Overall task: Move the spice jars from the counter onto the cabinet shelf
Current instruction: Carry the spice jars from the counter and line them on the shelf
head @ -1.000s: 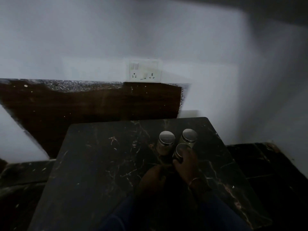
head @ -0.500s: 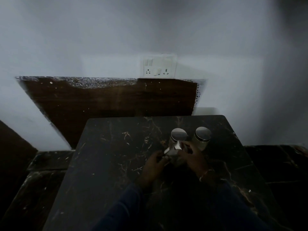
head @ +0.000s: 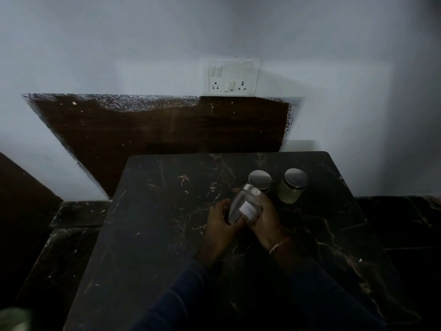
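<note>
A glass spice jar (head: pixel 243 206) with a metal lid and a white label is tilted, lid pointing away, above the dark marble counter (head: pixel 155 235). My left hand (head: pixel 220 225) grips its left side and my right hand (head: pixel 268 218) wraps its right side. Two more jars stand upright just behind: one with a silver lid (head: pixel 260 179) partly hidden by the held jar, and one with pale contents (head: pixel 293 186) to its right. No cabinet shelf is visible.
A white wall rises behind the counter, with a switch and socket plate (head: pixel 231 77). A dark wooden panel (head: pixel 167 130) leans against the wall. Dark floor tiles (head: pixel 405 223) lie either side of the counter. The scene is dim.
The nearest jar stood on the counter with my right hand on it; now both hands hold it lifted and tilted. The view has shifted left.
</note>
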The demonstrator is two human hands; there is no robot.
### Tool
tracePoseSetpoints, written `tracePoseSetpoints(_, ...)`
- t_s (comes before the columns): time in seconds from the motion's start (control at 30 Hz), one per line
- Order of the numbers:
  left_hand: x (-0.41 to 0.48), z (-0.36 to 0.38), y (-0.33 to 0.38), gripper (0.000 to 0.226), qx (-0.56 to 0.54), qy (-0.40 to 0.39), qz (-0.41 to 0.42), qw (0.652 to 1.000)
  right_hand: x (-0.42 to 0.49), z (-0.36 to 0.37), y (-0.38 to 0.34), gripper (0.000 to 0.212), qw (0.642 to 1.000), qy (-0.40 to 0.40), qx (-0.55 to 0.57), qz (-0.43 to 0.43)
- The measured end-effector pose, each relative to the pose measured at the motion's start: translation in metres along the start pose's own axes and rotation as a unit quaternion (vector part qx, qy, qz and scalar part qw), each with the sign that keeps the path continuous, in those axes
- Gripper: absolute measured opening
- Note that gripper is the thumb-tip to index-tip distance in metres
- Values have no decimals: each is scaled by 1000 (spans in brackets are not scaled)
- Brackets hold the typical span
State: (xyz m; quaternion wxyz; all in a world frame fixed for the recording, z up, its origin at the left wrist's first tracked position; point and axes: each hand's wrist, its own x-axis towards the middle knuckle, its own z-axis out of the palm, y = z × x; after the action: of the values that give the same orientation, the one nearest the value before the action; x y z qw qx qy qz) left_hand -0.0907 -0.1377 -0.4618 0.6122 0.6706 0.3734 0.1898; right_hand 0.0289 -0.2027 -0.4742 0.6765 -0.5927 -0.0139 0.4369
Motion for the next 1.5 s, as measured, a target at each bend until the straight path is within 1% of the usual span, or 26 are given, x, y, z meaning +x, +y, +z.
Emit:
tracePoseSetpoints(0.03, 1, -3, 1, 53, 4, -7, -3, 1000, -1, 1, -1, 63, 1000, -3, 0, -2)
tracePoseSetpoints(0.07, 1, -6, 4, 49, -25, -30, -30, 999, 0, 2, 0, 55, 1000, -4, -3, -3)
tracePoseSetpoints(0.13, 2, -15, 11, 46, -117, -114, -119, 979, 0, 5, -2, 47, 1000, -8, -13, 8)
tracePoseSetpoints(0.17, 3, -20, 14, 46, -157, -149, -160, 963, 0, 7, -2, 49, 1000, -9, -20, 14)
tracePoseSetpoints(0.2, 3, -24, 16, 45, -189, -167, -188, 949, 1, 8, -3, 55, 999, -9, -31, 22)
tracePoseSetpoints(0.27, 2, -30, 18, 39, -226, -170, -207, 937, 2, 12, -5, 72, 998, -23, -57, 30)
tracePoseSetpoints(0.3, 2, -32, 19, 38, -234, -169, -212, 934, 4, 14, -5, 77, 997, -29, -62, 35)
tracePoseSetpoints(0.4, 1, -35, 17, 47, -242, -173, -224, 928, 5, 19, -9, 68, 994, -48, -87, 35)
tracePoseSetpoints(0.5, 4, -38, 18, 50, -258, -163, -239, 922, 3, 23, -13, 64, 990, -45, -128, 38)
tracePoseSetpoints(0.63, 3, -43, 21, 41, -241, -171, -225, 929, -6, 28, -22, 52, 986, -63, -147, 50)
tracePoseSetpoints(0.7, 5, -49, 21, 39, -200, -170, -184, 947, -15, 36, -37, 41, 981, -93, -168, 16)
tracePoseSetpoints(0.73, 8, -53, 26, 39, -172, -171, -147, 959, -19, 42, -49, 38, 974, -104, -198, -24)
tracePoseSetpoints(0.77, 12, -58, 32, 40, -141, -172, -104, 969, -23, 47, -62, 39, 963, -114, -233, -72)
tracePoseSetpoints(0.83, 20, -69, 57, 45, -88, -171, -18, 981, -30, 58, -92, 50, 937, -128, -277, -168)
tracePoseSetpoints(0.9, 26, -82, 95, 48, -44, -158, 59, 985, -35, 69, -123, 57, 923, -143, -277, -224)
tracePoseSetpoints(0.97, 36, -93, 132, 51, -2, -141, 121, 983, -40, 80, -155, 58, 910, -142, -279, -273)
tracePoseSetpoints(1.07, 52, -106, 184, 54, 33, -121, 193, 973, -54, 101, -204, 57, 886, -151, -278, -340)
tracePoseSetpoints(1.13, 60, -111, 214, 60, 31, -108, 218, 970, -64, 114, -236, 57, 868, -149, -293, -371)
tracePoseSetpoints(1.2, 64, -117, 251, 61, 45, -87, 258, 961, -75, 126, -272, 59, 844, -145, -311, -411)
tracePoseSetpoints(1.33, 66, -127, 337, 67, 73, -61, 353, 931, -111, 146, -353, 66, 782, -123, -348, -502)
tracePoseSetpoints(1.37, 63, -129, 362, 64, 81, -57, 384, 918, -121, 151, -375, 66, 765, -119, -350, -528)
tracePoseSetpoints(1.47, 61, -132, 428, 39, 110, -37, 457, 882, -148, 163, -433, 63, 723, -108, -347, -588)
tracePoseSetpoints(1.5, 62, -133, 454, 40, 120, -29, 479, 869, -155, 168, -456, 61, 712, -105, -337, -607)
